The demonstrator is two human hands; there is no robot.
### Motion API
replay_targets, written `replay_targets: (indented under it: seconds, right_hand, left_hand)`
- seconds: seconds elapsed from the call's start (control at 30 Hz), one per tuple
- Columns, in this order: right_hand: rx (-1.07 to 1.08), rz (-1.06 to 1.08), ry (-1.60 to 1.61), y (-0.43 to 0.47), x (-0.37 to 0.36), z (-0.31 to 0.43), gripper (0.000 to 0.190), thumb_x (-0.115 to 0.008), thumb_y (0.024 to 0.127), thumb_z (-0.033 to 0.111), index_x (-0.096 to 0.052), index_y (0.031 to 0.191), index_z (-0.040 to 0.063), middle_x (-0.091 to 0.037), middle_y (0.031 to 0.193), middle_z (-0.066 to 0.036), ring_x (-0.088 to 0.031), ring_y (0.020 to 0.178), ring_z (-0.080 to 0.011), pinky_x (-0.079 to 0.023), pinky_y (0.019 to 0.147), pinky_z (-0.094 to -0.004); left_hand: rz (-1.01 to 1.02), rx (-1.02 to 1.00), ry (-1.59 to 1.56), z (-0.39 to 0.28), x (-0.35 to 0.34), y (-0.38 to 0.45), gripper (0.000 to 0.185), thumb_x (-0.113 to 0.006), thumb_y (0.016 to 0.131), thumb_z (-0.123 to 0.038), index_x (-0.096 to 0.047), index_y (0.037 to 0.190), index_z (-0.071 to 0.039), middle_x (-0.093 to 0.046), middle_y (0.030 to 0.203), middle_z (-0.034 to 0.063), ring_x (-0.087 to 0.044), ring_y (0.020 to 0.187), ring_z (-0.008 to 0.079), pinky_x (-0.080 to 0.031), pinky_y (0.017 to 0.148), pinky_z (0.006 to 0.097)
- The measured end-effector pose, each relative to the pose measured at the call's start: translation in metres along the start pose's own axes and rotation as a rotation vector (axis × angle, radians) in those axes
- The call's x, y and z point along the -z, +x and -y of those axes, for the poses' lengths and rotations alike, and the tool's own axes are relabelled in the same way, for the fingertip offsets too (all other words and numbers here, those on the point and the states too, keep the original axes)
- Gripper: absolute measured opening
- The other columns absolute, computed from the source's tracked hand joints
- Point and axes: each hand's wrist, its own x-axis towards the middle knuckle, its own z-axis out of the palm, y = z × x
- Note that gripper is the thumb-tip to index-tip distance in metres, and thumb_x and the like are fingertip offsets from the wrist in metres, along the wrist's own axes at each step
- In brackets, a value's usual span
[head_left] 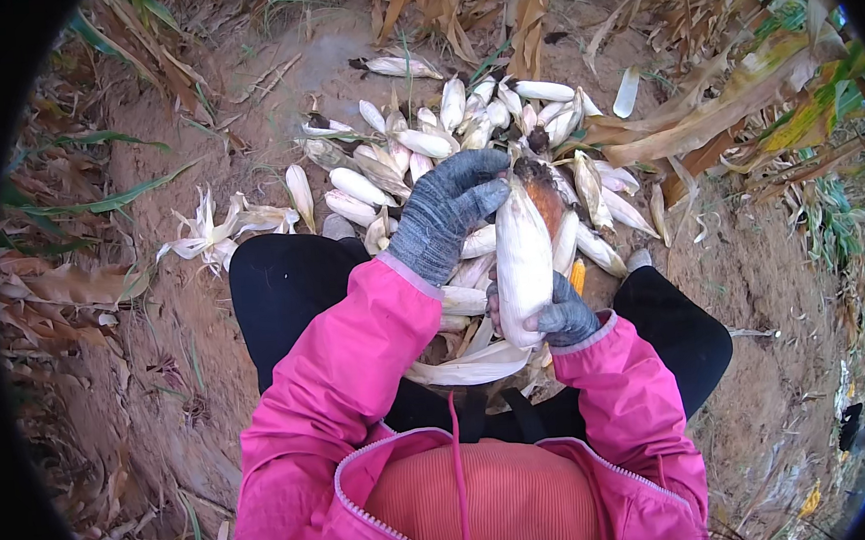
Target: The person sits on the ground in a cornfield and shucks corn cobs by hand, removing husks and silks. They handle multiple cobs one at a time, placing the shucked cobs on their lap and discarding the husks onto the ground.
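An ear of corn (524, 263) in its pale husk stands nearly upright before me, tip pointing away. My right hand (567, 317), in a grey glove with bare fingertips, grips it near the base. At the tip, the thumb and fingers of my left hand (447, 212), also grey-gloved, pinch the husk. Beneath and beyond both hands spreads a pile of unhusked corn ears (427, 142), some with dark silk. Part of a bare yellow ear (577, 276) shows beside my right hand. A stripped husk (477, 366) lies close to my lap.
My bent knees (291, 295) flank the pile on the bare soil (184, 370). Peeled husks (208, 233) lie to the left. Dry corn stalks and leaves (722, 107) lean in from the right, with more dry leaves (65, 288) at the left. A pale, flat piece (626, 92) lies beyond the pile.
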Motion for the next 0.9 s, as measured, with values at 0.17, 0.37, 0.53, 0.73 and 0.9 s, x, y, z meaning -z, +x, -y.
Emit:
replay_targets:
  seconds: [0.17,0.37,0.53,0.73,0.9]
  right_hand:
    - [-0.023,0.004,0.013,-0.001,-0.007,0.002,0.065,-0.071,0.05,0.018,-0.051,0.109,0.0,-0.06,0.094,-0.012,-0.058,0.086,-0.0217,-0.046,0.078,-0.0327]
    - [-0.024,0.01,0.032,-0.001,-0.004,0.001,0.065,-0.07,0.05,0.016,-0.051,0.11,0.0,-0.06,0.094,-0.012,-0.059,0.086,-0.0217,-0.046,0.078,-0.0323]
    - [-0.037,0.028,-0.001,-0.001,-0.002,0.0,0.065,-0.07,0.051,0.017,-0.051,0.11,-0.001,-0.06,0.094,-0.012,-0.059,0.086,-0.0219,-0.046,0.079,-0.0324]
    - [-0.044,0.049,0.019,0.0,-0.002,-0.002,0.063,-0.071,0.052,0.019,-0.052,0.109,-0.001,-0.06,0.094,-0.012,-0.059,0.086,-0.0217,-0.046,0.079,-0.0322]
    - [-0.047,0.04,0.048,-0.002,-0.007,0.0,0.062,-0.073,0.054,0.02,-0.052,0.108,-0.001,-0.06,0.093,-0.012,-0.059,0.086,-0.0213,-0.046,0.078,-0.0311]
  left_hand:
    - [0.069,0.044,-0.042,0.003,0.013,0.001,0.028,-0.067,0.074,-0.007,-0.058,0.101,-0.005,-0.057,0.09,0.0,-0.053,0.081,0.0079,-0.046,0.072,0.0214]
    - [0.052,-0.027,0.061,-0.01,0.002,0.002,0.032,-0.068,0.072,-0.011,-0.058,0.101,-0.004,-0.058,0.088,-0.0014,-0.055,0.079,0.008,-0.045,0.073,0.0208]
    - [0.055,0.019,0.058,-0.013,0.005,0.0,0.03,-0.067,0.074,-0.012,-0.058,0.101,-0.005,-0.058,0.087,-0.0015,-0.054,0.075,0.0074,-0.046,0.067,0.0208]
    - [0.039,0.003,0.08,-0.016,0.007,0.0,0.023,-0.065,0.075,-0.009,-0.059,0.097,-0.005,-0.058,0.085,-0.0017,-0.054,0.077,0.0072,-0.045,0.069,0.0209]
    - [0.055,-0.041,0.088,-0.017,0.008,0.0,0.017,-0.063,0.076,-0.008,-0.058,0.091,-0.006,-0.057,0.084,-0.0024,-0.052,0.079,0.0073,-0.042,0.072,0.0215]
